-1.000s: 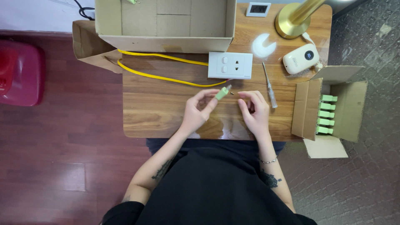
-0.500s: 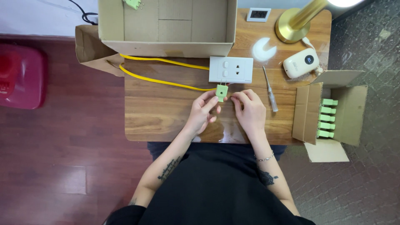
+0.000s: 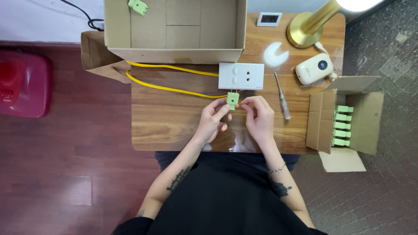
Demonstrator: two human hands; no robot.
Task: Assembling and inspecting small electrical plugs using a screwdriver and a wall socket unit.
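Change: since the earlier frames the green plug (image 3: 232, 99) has turned from lying sideways between the hands to standing with its pins up toward the socket plate (image 3: 241, 76), and both hands have crept up the desk with it.
Left hand (image 3: 212, 119): centre of frame, fingertips pinched on the plug's left side and lower end.
Right hand (image 3: 260, 118): just right of the plug, fingers curled, their tips near the plug's right edge; whether they touch it I cannot tell.
Plug: small, green, two metal pins pointing at the plate's lower edge, just short of it.
Socket plate: white, flat on the desk (image 3: 174, 117) above the hands, with switches on its left half and a socket on its right.
Yellow cable (image 3: 170, 88): runs from under the big box to the plate's lower left.
Screwdriver (image 3: 281, 95): lies right of the plate, near the right hand.
Big box (image 3: 174, 54): open, top centre, one green plug in its upper left corner.
Small box (image 3: 348, 115): open, right edge of the desk, a row of green plugs inside.
Lamp (image 3: 305, 30): brass base, upper right.
White device (image 3: 314, 68): just below the lamp.
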